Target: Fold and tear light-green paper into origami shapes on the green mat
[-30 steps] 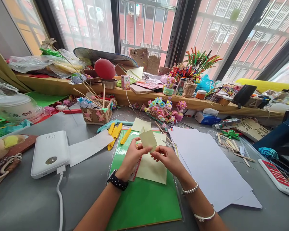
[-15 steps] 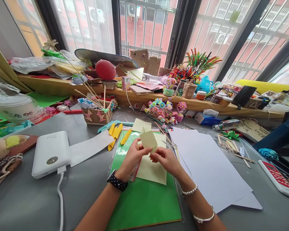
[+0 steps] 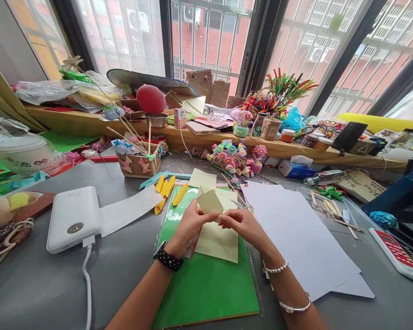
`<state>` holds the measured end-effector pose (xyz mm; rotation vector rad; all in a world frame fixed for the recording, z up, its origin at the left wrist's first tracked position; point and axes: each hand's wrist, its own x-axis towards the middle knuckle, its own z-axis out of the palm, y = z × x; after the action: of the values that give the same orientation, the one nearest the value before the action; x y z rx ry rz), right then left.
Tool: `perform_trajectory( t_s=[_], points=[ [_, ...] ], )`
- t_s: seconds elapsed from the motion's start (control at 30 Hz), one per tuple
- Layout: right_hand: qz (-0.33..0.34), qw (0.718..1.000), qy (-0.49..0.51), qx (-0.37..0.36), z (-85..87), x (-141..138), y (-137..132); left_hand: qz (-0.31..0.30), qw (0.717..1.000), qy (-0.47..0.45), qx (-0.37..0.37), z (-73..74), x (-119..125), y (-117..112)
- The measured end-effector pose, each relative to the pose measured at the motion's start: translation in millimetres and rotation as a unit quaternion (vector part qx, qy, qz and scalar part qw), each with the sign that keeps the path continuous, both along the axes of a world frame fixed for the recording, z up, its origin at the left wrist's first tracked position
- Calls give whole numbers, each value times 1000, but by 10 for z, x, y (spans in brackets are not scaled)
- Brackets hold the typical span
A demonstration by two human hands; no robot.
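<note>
A small pale yellow piece of folded paper is held up between my two hands. My left hand grips it from the left, thumb pressed on its lower part. At its lower right corner, my right hand pinches the edge between thumb and fingertips. Below the hands lies a flat pale yellow sheet, on top of a green pack of paper. Another pale yellow piece rests at the far edge of the pack. Scissors lie partly hidden just beyond my right hand.
Yellow folded paper strips lie left of the pack. A white power bank with a cable sits farther left, and white sheets spread to the right. Behind stand a cardboard box, crocheted flowers and a crowded sill.
The folded paper has tilted and sits slightly lower. My right hand has shifted a little to the right and closed at the paper's corner; my left hand stays nearly in place.
</note>
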<state>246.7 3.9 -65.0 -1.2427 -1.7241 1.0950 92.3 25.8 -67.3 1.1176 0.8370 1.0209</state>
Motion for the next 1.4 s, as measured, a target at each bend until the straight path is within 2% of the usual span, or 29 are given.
perform_trajectory(
  t_s=[0.07, 0.23, 0.4, 0.5, 0.6, 0.7, 0.83, 0.9, 1.0, 1.2, 1.4],
  points=[
    [-30, 999, -11, 16, 16, 17, 1, -19, 1000, 12, -2, -7, 2, -1],
    [-21, 999, -26, 30, 10, 27, 7, -44, 997, 56, 7, -51, 8, 22],
    [-62, 990, -88, 93, -6, 25, 18, -22, 998, 62, 18, -28, 18, 23],
    [-51, 982, -137, 117, 11, 65, 24, 7, 999, 39, 6, 34, 9, 10],
    [-17, 976, -181, 122, 38, 110, 17, 73, 997, 2, 2, 80, -22, 15],
    [1, 974, -196, 118, 56, 133, 6, 98, 995, -10, 0, 75, -54, 35],
    [-41, 971, -198, 128, 58, 156, 12, 103, 994, 26, 12, 35, -70, 57],
    [-79, 973, -177, 128, 44, 169, 26, 97, 992, 66, 37, 21, -71, 64],
    [-121, 984, -93, 96, 12, 178, 51, 78, 986, 119, 83, 15, -73, 72],
    [-85, 989, 116, 20, 3, 146, 63, 109, 979, 126, 118, 28, -74, 73],
    [-113, 976, 185, -1, 21, 130, 49, 50, 988, 98, 113, 47, -35, 57]
  ],
)
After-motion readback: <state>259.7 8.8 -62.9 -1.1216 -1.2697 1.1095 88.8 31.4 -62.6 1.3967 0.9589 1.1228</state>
